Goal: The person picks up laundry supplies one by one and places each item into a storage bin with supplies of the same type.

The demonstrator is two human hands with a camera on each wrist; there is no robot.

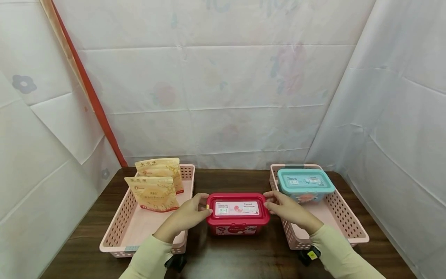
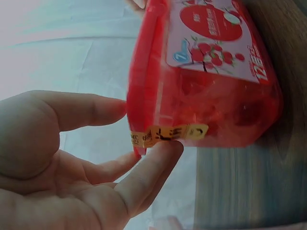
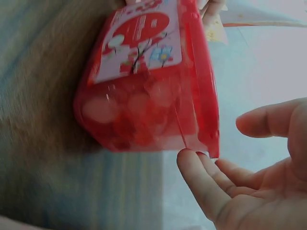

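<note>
A red plastic tub [image 1: 238, 214] with a lid stands on the dark table between my two hands. Its side is see-through, with a printed label [image 2: 211, 38] and round pieces showing inside. My left hand [image 1: 189, 212] pinches the lid's left end, thumb on the lid and fingertips at the end wall. A yellow seal sticker [image 2: 169, 135] runs from lid to wall beside those fingers. My right hand [image 1: 285, 207] is at the opposite end, its straight fingertips touching just below the lid's rim. In the right wrist view that thumb stands apart from the lid.
To the left, a pink basket [image 1: 118, 228] holds two yellow pouches [image 1: 155, 193] standing upright. To the right, another pink basket [image 1: 352, 217] has a teal lidded tub [image 1: 306, 184] at its far end. White cloth [image 1: 223, 85] hangs behind the table [image 1: 223, 180] and along both sides.
</note>
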